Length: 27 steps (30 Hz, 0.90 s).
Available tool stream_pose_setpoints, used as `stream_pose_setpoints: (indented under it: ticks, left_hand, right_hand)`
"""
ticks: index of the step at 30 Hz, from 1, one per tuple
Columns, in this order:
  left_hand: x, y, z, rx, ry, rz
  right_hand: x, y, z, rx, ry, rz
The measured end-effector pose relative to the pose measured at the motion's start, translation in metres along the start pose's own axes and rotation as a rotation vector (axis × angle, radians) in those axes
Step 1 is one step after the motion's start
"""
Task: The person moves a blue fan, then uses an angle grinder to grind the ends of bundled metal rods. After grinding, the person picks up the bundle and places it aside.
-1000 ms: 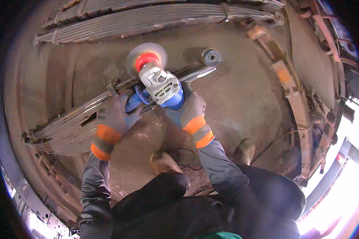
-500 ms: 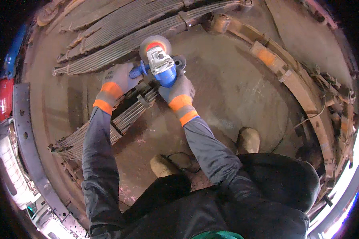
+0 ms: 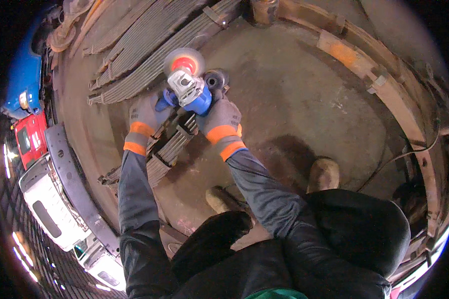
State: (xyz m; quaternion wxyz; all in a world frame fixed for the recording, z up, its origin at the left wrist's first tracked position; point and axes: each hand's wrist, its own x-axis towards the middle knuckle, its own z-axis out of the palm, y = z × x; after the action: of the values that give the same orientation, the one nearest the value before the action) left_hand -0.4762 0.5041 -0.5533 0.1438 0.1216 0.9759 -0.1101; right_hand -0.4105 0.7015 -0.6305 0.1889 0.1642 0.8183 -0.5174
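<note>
An angle grinder [image 3: 188, 92] with a blue body, silver head and round disc [image 3: 193, 56] is held out in front of me. My left hand [image 3: 147, 112], in a grey glove with an orange cuff, is closed around its blue side handle [image 3: 165, 101]. Gloved the same way, my right hand [image 3: 221, 117] grips the rear of the body; its fingertips are partly hidden. Beneath the grinder lies a leaf spring [image 3: 174, 145], partly covered by my left arm and the tool. A rolled spring eye [image 3: 215, 79] shows just right of the grinder head. Whether the disc touches metal I cannot tell.
More stacked leaf springs [image 3: 154, 70] lie at the far left. A long curved rusty spring [image 3: 379, 89] bends around the right side, with a cable [image 3: 409, 152] near it. My boots [image 3: 324, 174] are on the floor. A steel beam [image 3: 67, 159] and vehicles [image 3: 52, 209] stand left.
The view has swung, bringing more of the vehicles in at the left. Against the spring eye, the grinder sits slightly farther left and lower. Both hands keep their hold.
</note>
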Motion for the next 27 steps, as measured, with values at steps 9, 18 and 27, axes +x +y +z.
stream_pose_setpoints:
  ticks: [9,18,27]
  left_hand:
    - [0.001,0.004,-0.009,-0.015,-0.093,-0.055]
    - [0.000,0.005,-0.011,-0.072,0.002,0.009]
    - [0.002,0.011,-0.020,-0.013,-0.022,0.033]
  right_hand:
    - [0.003,0.008,0.007,0.062,0.027,-0.019]
    - [0.000,0.009,0.002,0.111,0.047,-0.025]
    - [0.001,0.011,0.005,0.103,0.047,-0.046]
